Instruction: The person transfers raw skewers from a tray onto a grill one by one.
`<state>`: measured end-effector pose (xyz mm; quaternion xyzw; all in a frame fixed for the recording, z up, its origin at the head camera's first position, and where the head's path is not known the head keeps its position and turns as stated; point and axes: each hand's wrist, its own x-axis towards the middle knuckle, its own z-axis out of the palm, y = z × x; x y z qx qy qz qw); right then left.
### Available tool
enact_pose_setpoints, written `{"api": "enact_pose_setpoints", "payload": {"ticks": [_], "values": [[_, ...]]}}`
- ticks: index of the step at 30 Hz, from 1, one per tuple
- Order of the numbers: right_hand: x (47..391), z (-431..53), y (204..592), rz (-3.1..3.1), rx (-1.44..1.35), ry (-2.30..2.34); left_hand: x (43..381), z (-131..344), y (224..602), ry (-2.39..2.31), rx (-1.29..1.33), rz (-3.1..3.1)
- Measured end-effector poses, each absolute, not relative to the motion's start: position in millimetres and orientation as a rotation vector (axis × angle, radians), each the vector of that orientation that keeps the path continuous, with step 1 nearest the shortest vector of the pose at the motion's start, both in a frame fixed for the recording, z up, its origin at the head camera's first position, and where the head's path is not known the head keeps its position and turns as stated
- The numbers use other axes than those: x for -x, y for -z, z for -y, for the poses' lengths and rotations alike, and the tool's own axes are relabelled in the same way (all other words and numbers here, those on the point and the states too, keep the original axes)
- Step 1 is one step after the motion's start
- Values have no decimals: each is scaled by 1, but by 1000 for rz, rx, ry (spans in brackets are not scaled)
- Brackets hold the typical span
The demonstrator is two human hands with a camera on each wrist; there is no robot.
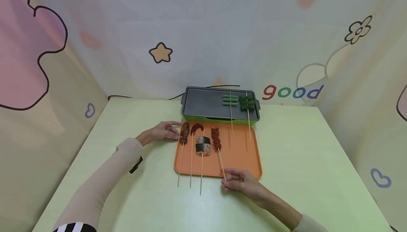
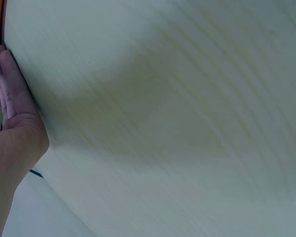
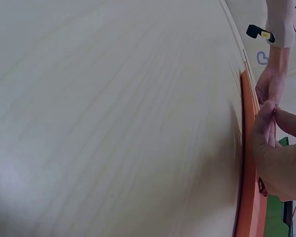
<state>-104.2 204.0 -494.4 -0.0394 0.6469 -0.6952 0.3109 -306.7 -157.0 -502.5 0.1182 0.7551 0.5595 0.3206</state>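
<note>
My right hand [image 1: 240,183] pinches the lower end of a wooden skewer threaded with dark red meat pieces [image 1: 216,138], over the front of an orange tray [image 1: 241,158]. In the right wrist view, the thumb and index fingertips [image 3: 272,106] meet on the stick. My left hand [image 1: 162,131] rests at the tray's left rim; the left wrist view shows its fingers [image 2: 12,81] fairly straight against the edge. Beside that hand lies a skewer of brown pieces [image 1: 184,133], then a skewer with a curled reddish piece [image 1: 197,128] and one with black-banded pale rolls [image 1: 202,146].
Behind the tray stands a grey grill plate [image 1: 203,102] on a green base. On its right side lie a skewer of green bean-like sticks [image 1: 230,100] and one of dark green leafy pieces [image 1: 247,103], their handles reaching out over the tray. A patterned curtain [image 1: 203,30] hangs behind.
</note>
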Motion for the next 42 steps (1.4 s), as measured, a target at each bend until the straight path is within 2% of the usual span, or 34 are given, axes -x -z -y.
{"api": "enact_pose_setpoints", "payload": {"ticks": [28,42], "values": [[97,-220,511,-1694,239,1880,307,156,503,-1457,-257,-2023],[109,-206,502,-1897,270,1856,307,157,508,-1484,-250,-1997]]}}
